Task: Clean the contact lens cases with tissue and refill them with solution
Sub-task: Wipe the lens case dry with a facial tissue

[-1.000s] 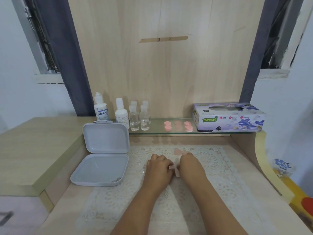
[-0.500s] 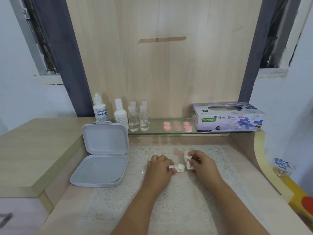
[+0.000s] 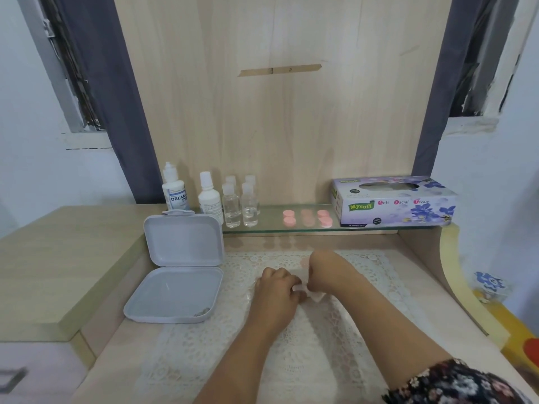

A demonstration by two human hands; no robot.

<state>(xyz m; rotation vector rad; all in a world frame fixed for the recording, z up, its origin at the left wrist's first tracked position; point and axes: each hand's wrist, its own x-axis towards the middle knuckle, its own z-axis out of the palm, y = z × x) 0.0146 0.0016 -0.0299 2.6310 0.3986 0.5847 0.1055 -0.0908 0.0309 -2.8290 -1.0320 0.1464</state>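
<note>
The left hand (image 3: 277, 290) holds the case (image 3: 298, 288). The right hand (image 3: 325, 272) pinches tissue (image 3: 316, 296) and wipes it. Next, I think: the bottle (image 3: 175, 189) far left.

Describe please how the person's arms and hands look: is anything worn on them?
Both hands, left hand and right hand, are bare: no gloves, and no rings or watch are visible. The left forearm is uncovered as far as the picture shows. The right arm has a dark sleeve with a small floral print, pushed up towards the elbow.
</note>
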